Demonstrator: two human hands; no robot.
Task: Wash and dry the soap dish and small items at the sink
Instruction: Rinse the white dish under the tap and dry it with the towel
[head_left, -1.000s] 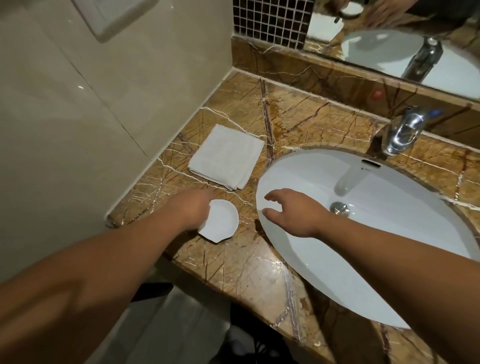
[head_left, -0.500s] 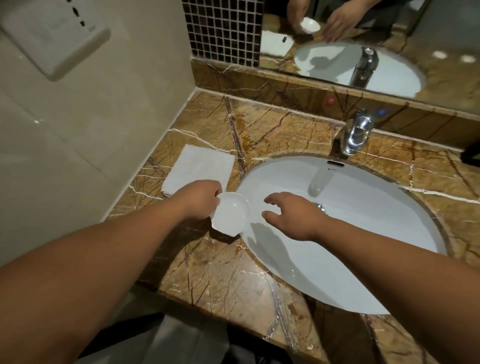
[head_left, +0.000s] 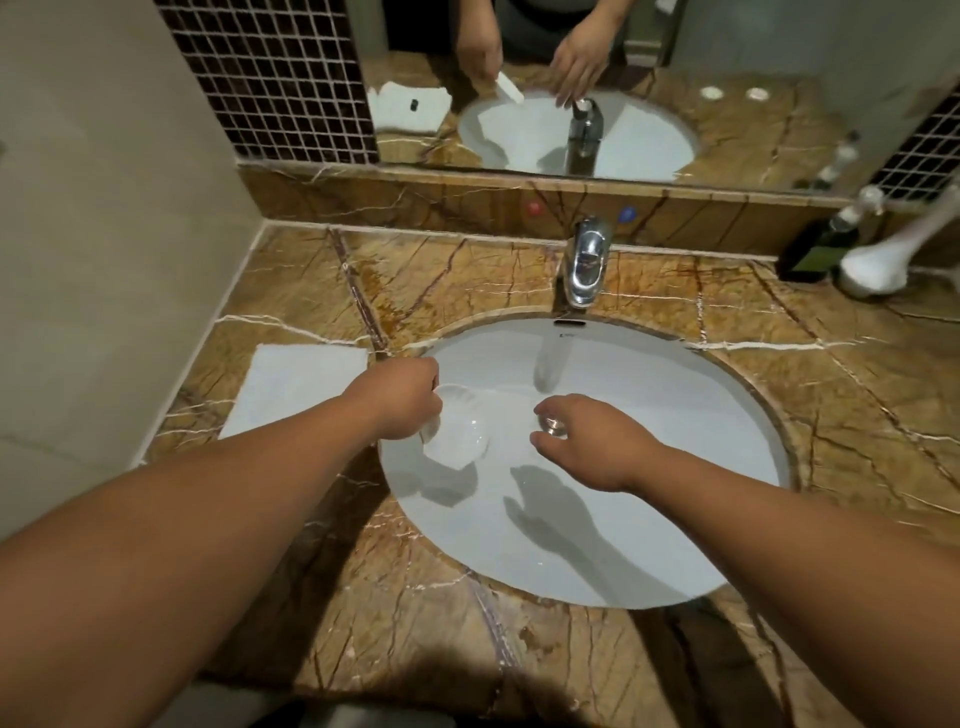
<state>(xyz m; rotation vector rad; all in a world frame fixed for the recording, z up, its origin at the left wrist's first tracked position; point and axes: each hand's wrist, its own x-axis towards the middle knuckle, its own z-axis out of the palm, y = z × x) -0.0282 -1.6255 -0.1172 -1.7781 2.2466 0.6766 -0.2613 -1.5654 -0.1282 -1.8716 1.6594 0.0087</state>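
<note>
My left hand (head_left: 402, 397) grips the edge of a small white shell-shaped soap dish (head_left: 460, 428) and holds it over the left side of the white oval sink (head_left: 649, 545). My right hand (head_left: 592, 441) hovers empty above the middle of the basin, fingers spread and curled, just over the metal drain (head_left: 553, 425). A chrome tap (head_left: 587, 265) stands at the back of the sink; no water runs from it. A folded white towel (head_left: 298, 387) lies on the brown marble counter (head_left: 415, 597), left of the sink.
A beige wall closes the left side. A mirror (head_left: 727, 78) above the backsplash reflects my hands. At the far right of the counter stand a dark bottle (head_left: 815, 249) and a white object (head_left: 878, 262).
My left hand has lifted the soap dish off the counter and carried it right, over the basin. My right hand stayed above the sink. The view has swung right and up.
</note>
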